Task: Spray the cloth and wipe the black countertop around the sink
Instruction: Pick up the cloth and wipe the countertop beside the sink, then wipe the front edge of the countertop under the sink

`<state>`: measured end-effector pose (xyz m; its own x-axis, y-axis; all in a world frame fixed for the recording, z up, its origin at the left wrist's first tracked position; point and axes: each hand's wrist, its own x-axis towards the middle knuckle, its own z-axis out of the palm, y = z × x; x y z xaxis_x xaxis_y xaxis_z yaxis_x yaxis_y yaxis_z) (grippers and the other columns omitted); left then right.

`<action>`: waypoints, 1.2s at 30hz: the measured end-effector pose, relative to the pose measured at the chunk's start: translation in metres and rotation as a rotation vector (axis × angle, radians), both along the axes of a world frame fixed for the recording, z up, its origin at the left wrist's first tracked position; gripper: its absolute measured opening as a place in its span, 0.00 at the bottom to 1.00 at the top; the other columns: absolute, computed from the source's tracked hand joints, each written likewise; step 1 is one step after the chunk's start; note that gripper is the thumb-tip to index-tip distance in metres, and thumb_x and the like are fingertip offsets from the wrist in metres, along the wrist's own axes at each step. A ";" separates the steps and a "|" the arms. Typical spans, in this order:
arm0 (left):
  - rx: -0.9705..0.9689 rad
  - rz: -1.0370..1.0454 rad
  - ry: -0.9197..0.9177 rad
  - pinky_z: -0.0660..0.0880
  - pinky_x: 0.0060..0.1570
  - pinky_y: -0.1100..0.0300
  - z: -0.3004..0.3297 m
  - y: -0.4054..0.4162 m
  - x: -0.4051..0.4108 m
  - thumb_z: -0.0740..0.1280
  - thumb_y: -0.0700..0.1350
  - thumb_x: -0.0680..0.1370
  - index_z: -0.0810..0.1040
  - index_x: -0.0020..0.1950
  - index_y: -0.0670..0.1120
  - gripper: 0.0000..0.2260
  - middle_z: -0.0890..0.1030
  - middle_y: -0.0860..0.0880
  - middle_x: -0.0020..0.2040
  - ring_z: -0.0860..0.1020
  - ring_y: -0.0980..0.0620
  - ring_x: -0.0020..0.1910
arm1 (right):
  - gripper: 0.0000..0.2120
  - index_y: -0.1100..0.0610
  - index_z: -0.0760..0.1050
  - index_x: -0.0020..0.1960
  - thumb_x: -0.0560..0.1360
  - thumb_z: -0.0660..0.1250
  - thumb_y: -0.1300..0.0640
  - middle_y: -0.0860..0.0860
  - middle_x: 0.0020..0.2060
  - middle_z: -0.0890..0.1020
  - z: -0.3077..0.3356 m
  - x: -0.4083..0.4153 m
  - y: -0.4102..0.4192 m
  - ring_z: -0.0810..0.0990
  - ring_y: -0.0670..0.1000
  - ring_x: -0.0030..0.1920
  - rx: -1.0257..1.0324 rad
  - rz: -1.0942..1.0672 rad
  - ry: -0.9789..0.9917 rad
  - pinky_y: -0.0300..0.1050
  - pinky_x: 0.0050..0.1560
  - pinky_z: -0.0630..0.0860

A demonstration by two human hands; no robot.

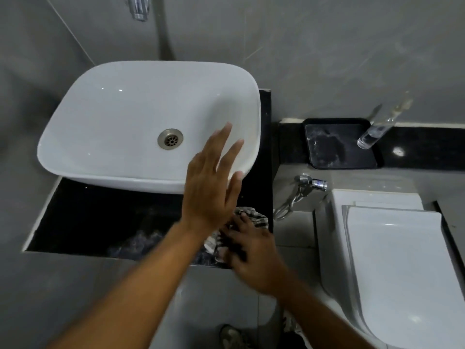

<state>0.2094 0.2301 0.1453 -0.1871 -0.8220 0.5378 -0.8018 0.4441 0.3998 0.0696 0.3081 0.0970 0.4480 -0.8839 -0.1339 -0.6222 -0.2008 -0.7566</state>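
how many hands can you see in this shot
2: the left hand open over the sink rim, the right hand flat on the cloth.

Glossy white ceramic sink (120, 102); polished black stone countertop (100, 222); woven checked cloth (254, 217).

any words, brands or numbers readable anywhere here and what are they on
None can be read.
Wall tap: a small blue mark on its chrome body, too blurred to read.
Clear spray bottle: no label visible.
Sink, black tray, cloth, toilet: no text visible.
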 end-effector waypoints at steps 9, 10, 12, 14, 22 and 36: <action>0.488 0.017 -0.223 0.60 0.74 0.48 -0.085 0.075 -0.037 0.55 0.60 0.80 0.58 0.78 0.50 0.29 0.55 0.47 0.80 0.52 0.49 0.79 | 0.37 0.54 0.50 0.79 0.79 0.60 0.39 0.54 0.80 0.55 0.066 0.011 -0.157 0.55 0.53 0.78 -0.127 -0.569 -0.266 0.60 0.77 0.54; 0.515 0.040 -0.252 0.61 0.74 0.48 -0.087 0.072 -0.038 0.55 0.60 0.80 0.61 0.78 0.49 0.28 0.58 0.47 0.80 0.55 0.48 0.79 | 0.40 0.55 0.48 0.80 0.77 0.58 0.35 0.54 0.80 0.53 0.069 0.025 -0.171 0.52 0.54 0.79 -0.143 -0.562 -0.203 0.62 0.76 0.53; 0.514 0.052 -0.284 0.61 0.74 0.49 -0.091 0.075 -0.036 0.56 0.60 0.80 0.66 0.76 0.47 0.28 0.63 0.47 0.78 0.59 0.48 0.78 | 0.43 0.54 0.46 0.80 0.76 0.54 0.30 0.54 0.80 0.48 0.070 0.045 -0.183 0.48 0.55 0.79 -0.165 -0.548 0.025 0.67 0.73 0.50; 0.512 0.043 -0.316 0.59 0.75 0.49 -0.093 0.080 -0.028 0.56 0.61 0.79 0.65 0.76 0.47 0.29 0.62 0.47 0.78 0.59 0.48 0.78 | 0.44 0.53 0.44 0.80 0.75 0.52 0.29 0.54 0.80 0.45 0.064 0.050 -0.182 0.44 0.55 0.80 -0.236 -0.524 0.224 0.69 0.72 0.48; 0.481 0.251 -0.263 0.63 0.71 0.46 -0.087 0.082 0.108 0.59 0.57 0.75 0.72 0.72 0.45 0.28 0.70 0.45 0.74 0.68 0.42 0.73 | 0.42 0.51 0.45 0.80 0.75 0.54 0.30 0.52 0.81 0.46 0.057 0.042 -0.182 0.45 0.54 0.80 -0.272 -0.544 0.236 0.67 0.72 0.51; 0.352 0.838 -0.166 0.74 0.48 0.43 -0.090 0.070 0.257 0.59 0.49 0.76 0.79 0.59 0.42 0.19 0.77 0.39 0.60 0.77 0.33 0.50 | 0.41 0.52 0.52 0.79 0.74 0.54 0.30 0.52 0.80 0.50 0.054 0.046 -0.187 0.51 0.55 0.79 -0.281 -0.607 0.207 0.65 0.70 0.55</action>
<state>0.4660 0.3000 0.0553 0.4909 -0.8345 0.2502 -0.8651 -0.4330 0.2531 0.1153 0.1214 0.1514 -0.1460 -0.9835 0.1068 -0.8120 0.0574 -0.5808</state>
